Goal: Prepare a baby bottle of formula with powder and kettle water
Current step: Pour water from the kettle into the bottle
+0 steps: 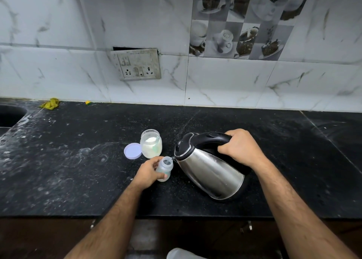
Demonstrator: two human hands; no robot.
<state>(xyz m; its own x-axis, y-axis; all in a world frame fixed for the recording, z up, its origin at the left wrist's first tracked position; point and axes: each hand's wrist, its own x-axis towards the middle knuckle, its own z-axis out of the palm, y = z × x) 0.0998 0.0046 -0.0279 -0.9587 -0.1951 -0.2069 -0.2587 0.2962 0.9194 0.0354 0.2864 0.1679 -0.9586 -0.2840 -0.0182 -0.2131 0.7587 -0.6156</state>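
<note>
The small clear plastic baby bottle (165, 168) stands on the speckled black stone counter (78, 160), just in front of the open clear jar of white formula powder (151, 144), with the left hand (147, 174) wrapped round its side, fingers curled on the body and thumb near the neck. The right hand (240, 147) has its fingers clamped round the black handle of the stainless steel electric kettle (209, 164), which is tipped hard to the left so that its spout sits right at the bottle's mouth. The chief risk, as I judge it, is the narrow opening: a heavy kettle tilted this far could release water faster than the neck takes it, spilling over the rim onto the gripping fingers, and if the water is hot that would scald. A flinch could knock the light bottle over, or splash the open jar and its round lilac lid (132, 150) lying just beside it, caking the powder. Overfilling is likely too, since the level marks are not readable. Whether water is actually flowing is hard to make out; the stream at the spout is too small to tell. The water level in the bottle, the kettle's contents and the far side of the bottle are hidden, and a pale object at the bottom edge is cut off
</note>
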